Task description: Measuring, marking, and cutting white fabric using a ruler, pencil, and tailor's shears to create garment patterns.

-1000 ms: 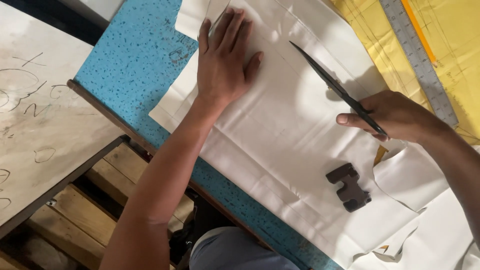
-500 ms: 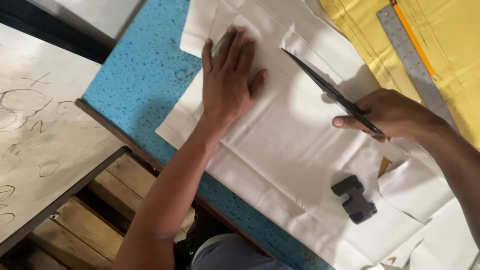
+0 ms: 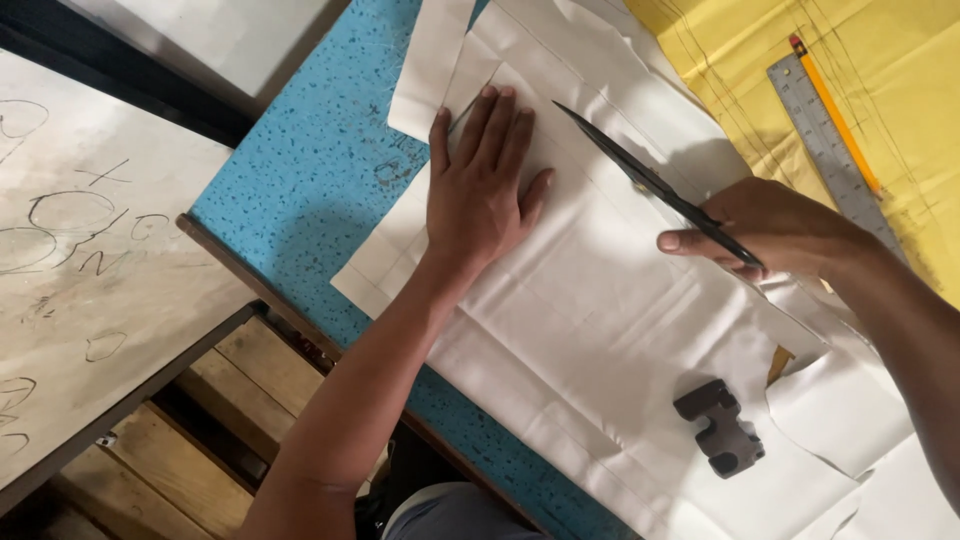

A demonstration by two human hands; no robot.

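Note:
A large piece of white cloth [image 3: 620,300] lies spread over a blue speckled table [image 3: 320,170]. My left hand [image 3: 485,190] rests flat on the cloth with the fingers spread, pressing it down. My right hand [image 3: 770,225] grips the handles of long black scissors [image 3: 640,180], whose blades point up and to the left along the cloth, toward my left hand. The scissor handles are hidden inside my fist.
A small dark metal weight [image 3: 722,428] sits on the cloth near the lower right. Yellow fabric [image 3: 860,60] with a metal ruler [image 3: 825,140] and an orange pencil [image 3: 835,115] lies at the upper right. A marked grey board [image 3: 90,270] stands to the left, wooden planks [image 3: 200,430] below.
The view has shifted slightly. Both hands stay in about the same place on the cloth, and the scissors remain pointed up-left.

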